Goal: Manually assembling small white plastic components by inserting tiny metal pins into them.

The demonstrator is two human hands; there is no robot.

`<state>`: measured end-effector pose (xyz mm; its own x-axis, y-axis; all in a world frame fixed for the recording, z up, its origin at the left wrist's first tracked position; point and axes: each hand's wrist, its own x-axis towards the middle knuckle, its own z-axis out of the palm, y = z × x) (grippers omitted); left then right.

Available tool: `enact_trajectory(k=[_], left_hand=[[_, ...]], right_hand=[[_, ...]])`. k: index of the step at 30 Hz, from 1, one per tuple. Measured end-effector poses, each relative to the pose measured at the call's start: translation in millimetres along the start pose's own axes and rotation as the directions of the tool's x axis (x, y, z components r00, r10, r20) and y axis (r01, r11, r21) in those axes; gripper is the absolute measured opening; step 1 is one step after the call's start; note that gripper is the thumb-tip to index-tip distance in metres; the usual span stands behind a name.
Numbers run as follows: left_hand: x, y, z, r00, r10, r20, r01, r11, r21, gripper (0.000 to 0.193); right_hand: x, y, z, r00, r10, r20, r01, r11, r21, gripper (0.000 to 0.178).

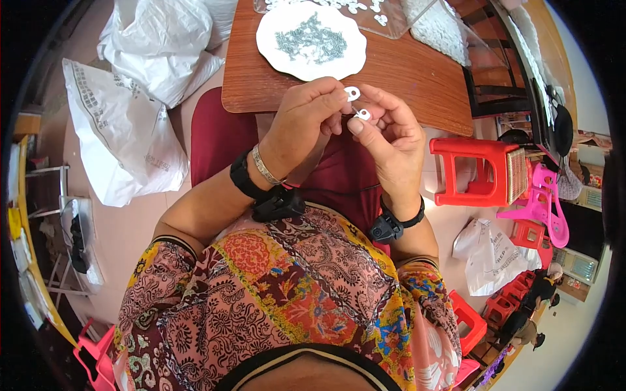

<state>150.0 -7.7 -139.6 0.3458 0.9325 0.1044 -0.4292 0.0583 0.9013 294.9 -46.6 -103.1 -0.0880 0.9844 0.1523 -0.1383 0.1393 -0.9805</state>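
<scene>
My left hand (310, 107) pinches a small white plastic piece with a round hole (353, 93) between thumb and fingers. In my right hand (394, 133), thumb and fingers are closed on a second white plastic piece with a hole (364, 115). The two pieces are close together, just past the table's near edge. Something thin and dark shows between them, too small to make out. Beyond my hands, a white scalloped plate (270, 45) holds a heap of small metal parts (312, 40), perhaps springs or screws.
The brown wooden table (411, 85) carries more white pieces (381, 19) in a clear tray at the far side. White sacks (127, 137) stand at the left. A red plastic stool (466, 173) is at the right, with a pink chair (544, 202) behind it.
</scene>
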Motion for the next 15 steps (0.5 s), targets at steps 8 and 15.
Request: enact_trajectory(k=[8,15], left_hand=[[-1.0,-5.1,5.7,1.000,0.014,-0.021,-0.014,1.000,0.024,0.025],[-2.1,-1.9,4.8,1.000,0.013,0.025,-0.014,0.997,0.076,0.026]], right_hand=[[1.6,1.5,3.1,0.999,-0.004,-0.049,0.004,1.000,-0.003,0.039],[0.6,4.3,0.3,0.998,-0.029,-0.051,0.027,0.999,-0.037,0.035]])
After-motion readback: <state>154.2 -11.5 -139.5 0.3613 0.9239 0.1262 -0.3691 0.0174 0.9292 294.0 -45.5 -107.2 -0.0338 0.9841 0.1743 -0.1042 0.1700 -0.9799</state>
